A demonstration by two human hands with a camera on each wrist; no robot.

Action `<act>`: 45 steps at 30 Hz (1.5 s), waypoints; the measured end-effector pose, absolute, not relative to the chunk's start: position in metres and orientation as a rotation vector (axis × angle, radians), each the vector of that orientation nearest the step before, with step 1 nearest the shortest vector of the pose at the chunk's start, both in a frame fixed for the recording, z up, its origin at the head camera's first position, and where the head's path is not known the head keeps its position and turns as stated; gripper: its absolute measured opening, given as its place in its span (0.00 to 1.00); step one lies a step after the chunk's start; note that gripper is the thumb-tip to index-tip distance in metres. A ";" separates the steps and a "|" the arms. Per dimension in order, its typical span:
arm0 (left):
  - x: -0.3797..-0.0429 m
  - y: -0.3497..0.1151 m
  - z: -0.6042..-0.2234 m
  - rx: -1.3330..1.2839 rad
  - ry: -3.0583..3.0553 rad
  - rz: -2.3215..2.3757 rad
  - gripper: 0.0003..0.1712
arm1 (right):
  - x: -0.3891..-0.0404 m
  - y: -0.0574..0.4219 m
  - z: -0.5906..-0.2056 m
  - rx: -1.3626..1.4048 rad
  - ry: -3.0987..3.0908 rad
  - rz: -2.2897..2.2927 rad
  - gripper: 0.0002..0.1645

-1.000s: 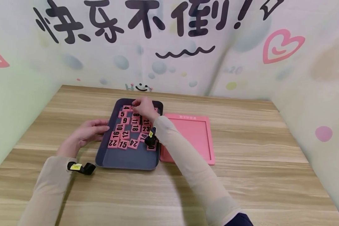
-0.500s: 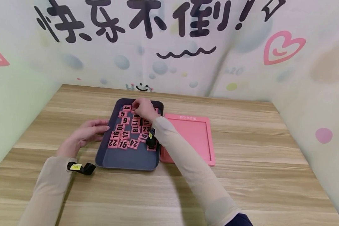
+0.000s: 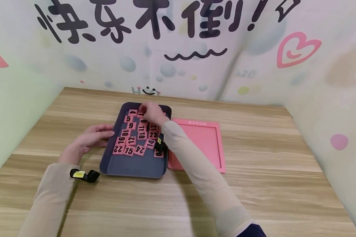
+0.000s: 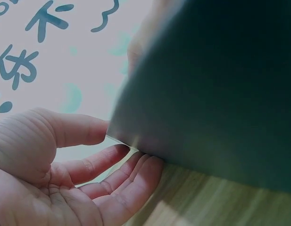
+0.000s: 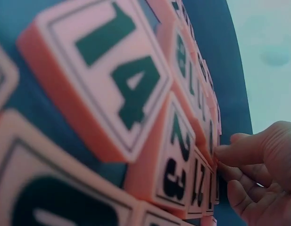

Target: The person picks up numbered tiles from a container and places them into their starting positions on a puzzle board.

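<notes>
My left hand is at the left side of a dark tray. In the left wrist view its thumb and fingertips touch the outside of the tray, with the fingers only gently bent. My right hand reaches over the tray's far end, thumb and fingers bent together at a pink number tile. The right wrist view has the thumb against the row of tiles, the other fingers curled behind; the pinched tile is mostly hidden. Nearer are the 14 tile and the 23 tile.
Several other pink number tiles, such as the 15 tile, lie face up in the tray. A pink square frame board sits against the tray's right side. The wooden table runs back to a printed wall.
Both hands stay almost where they were. The right fingers shift slightly among the far tiles, and a little more of the tile beside them shows now.
</notes>
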State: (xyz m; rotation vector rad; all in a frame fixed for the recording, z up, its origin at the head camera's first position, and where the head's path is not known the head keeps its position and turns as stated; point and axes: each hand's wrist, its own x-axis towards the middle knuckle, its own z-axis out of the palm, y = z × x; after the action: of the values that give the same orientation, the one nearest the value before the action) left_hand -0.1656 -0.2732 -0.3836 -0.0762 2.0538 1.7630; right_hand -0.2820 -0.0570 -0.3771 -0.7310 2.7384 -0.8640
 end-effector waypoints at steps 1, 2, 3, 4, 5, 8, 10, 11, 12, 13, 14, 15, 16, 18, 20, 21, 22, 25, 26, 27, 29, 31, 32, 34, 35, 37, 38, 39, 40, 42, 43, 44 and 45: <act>-0.165 -0.273 -0.383 -0.079 2.055 1.762 0.34 | -0.282 -0.057 -0.377 -0.734 2.731 -0.877 0.14; -0.165 -0.273 -0.383 -0.083 2.058 1.760 0.34 | -0.281 -0.057 -0.377 -0.737 2.724 -0.892 0.14; -0.165 -0.274 -0.383 -0.088 2.061 1.757 0.34 | -0.281 -0.057 -0.377 -0.741 2.716 -0.912 0.13; -0.164 -0.274 -0.383 -0.092 2.064 1.754 0.33 | -0.281 -0.057 -0.377 -0.741 2.709 -0.931 0.13; -0.164 -0.274 -0.383 -0.097 2.065 1.753 0.33 | -0.280 -0.057 -0.378 -0.745 2.714 -0.937 0.12; -0.163 -0.274 -0.383 -0.105 2.064 1.751 0.33 | -0.279 -0.058 -0.381 -0.741 2.719 -0.956 0.14; -0.162 -0.274 -0.383 -0.107 2.062 1.752 0.33 | -0.278 -0.059 -0.382 -0.735 2.733 -0.944 0.16; -0.162 -0.273 -0.383 -0.107 2.062 1.751 0.33 | -0.278 -0.059 -0.383 -0.734 2.746 -0.921 0.15; -0.162 -0.273 -0.383 -0.106 2.063 1.750 0.33 | -0.277 -0.060 -0.383 -0.737 2.754 -0.897 0.15; -0.162 -0.273 -0.383 -0.106 2.065 1.748 0.33 | -0.277 -0.061 -0.383 -0.741 2.768 -0.865 0.14; -0.162 -0.273 -0.383 -0.109 2.069 1.744 0.33 | -0.277 -0.061 -0.383 -0.745 2.786 -0.827 0.14; -0.162 -0.273 -0.383 -0.108 2.072 1.741 0.33 | -0.277 -0.062 -0.384 -0.751 2.799 -0.789 0.14; -0.162 -0.273 -0.383 -0.107 2.076 1.738 0.33 | -0.277 -0.063 -0.384 -0.759 2.813 -0.749 0.13; -0.162 -0.273 -0.383 -0.107 2.080 1.732 0.33 | -0.276 -0.064 -0.384 -0.771 2.826 -0.693 0.13; -0.162 -0.273 -0.384 -0.104 2.084 1.726 0.33 | -0.276 -0.065 -0.384 -0.774 2.833 -0.665 0.12; -0.162 -0.273 -0.384 -0.104 2.085 1.724 0.33 | -0.276 -0.065 -0.384 -0.773 2.833 -0.656 0.12; -0.162 -0.273 -0.384 -0.104 2.085 1.724 0.33 | -0.276 -0.065 -0.384 -0.771 2.834 -0.646 0.12; -0.162 -0.272 -0.384 -0.102 2.088 1.722 0.33 | -0.275 -0.065 -0.381 -0.764 2.823 -0.644 0.13; -0.162 -0.272 -0.384 -0.102 2.089 1.720 0.33 | -0.275 -0.064 -0.380 -0.763 2.816 -0.650 0.14; -0.162 -0.272 -0.384 -0.101 2.089 1.720 0.33 | -0.274 -0.064 -0.378 -0.765 2.806 -0.665 0.15; -0.162 -0.272 -0.383 -0.099 2.090 1.719 0.33 | -0.274 -0.062 -0.375 -0.777 2.778 -0.708 0.17; -0.162 -0.272 -0.383 -0.099 2.091 1.716 0.33 | -0.273 -0.060 -0.371 -0.802 2.749 -0.763 0.17; -0.162 -0.272 -0.383 -0.099 2.090 1.717 0.33 | -0.273 -0.059 -0.369 -0.822 2.738 -0.784 0.18; -0.162 -0.272 -0.383 -0.100 2.092 1.715 0.33 | -0.272 -0.055 -0.365 -0.857 2.712 -0.824 0.18; -0.162 -0.272 -0.383 -0.102 2.091 1.716 0.33 | -0.272 -0.053 -0.364 -0.875 2.698 -0.841 0.18; -0.163 -0.271 -0.382 -0.107 2.087 1.718 0.33 | -0.271 -0.049 -0.360 -0.900 2.669 -0.873 0.19; -0.163 -0.271 -0.382 -0.104 2.085 1.718 0.33 | -0.271 -0.047 -0.358 -0.906 2.656 -0.883 0.19; -0.163 -0.271 -0.382 -0.108 2.084 1.718 0.33 | -0.270 -0.044 -0.356 -0.911 2.641 -0.900 0.19; -0.163 -0.271 -0.381 -0.109 2.081 1.720 0.33 | -0.269 -0.042 -0.354 -0.913 2.629 -0.916 0.19; -0.164 -0.271 -0.381 -0.110 2.078 1.721 0.33 | -0.267 -0.037 -0.350 -0.922 2.619 -0.932 0.19; -0.164 -0.271 -0.381 -0.110 2.078 1.721 0.33 | -0.266 -0.034 -0.349 -0.929 2.621 -0.933 0.19; -0.164 -0.271 -0.381 -0.109 2.079 1.721 0.33 | -0.266 -0.031 -0.347 -0.937 2.627 -0.929 0.19; -0.164 -0.271 -0.380 -0.112 2.080 1.722 0.33 | -0.265 -0.029 -0.346 -0.943 2.634 -0.925 0.18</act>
State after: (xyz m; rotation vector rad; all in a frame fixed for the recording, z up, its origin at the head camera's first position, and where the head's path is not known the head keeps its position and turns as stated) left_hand -0.1640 -0.2714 -0.3804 -0.1117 2.0803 1.7218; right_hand -0.2649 -0.0288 -0.3462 -0.9433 2.6336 -0.9247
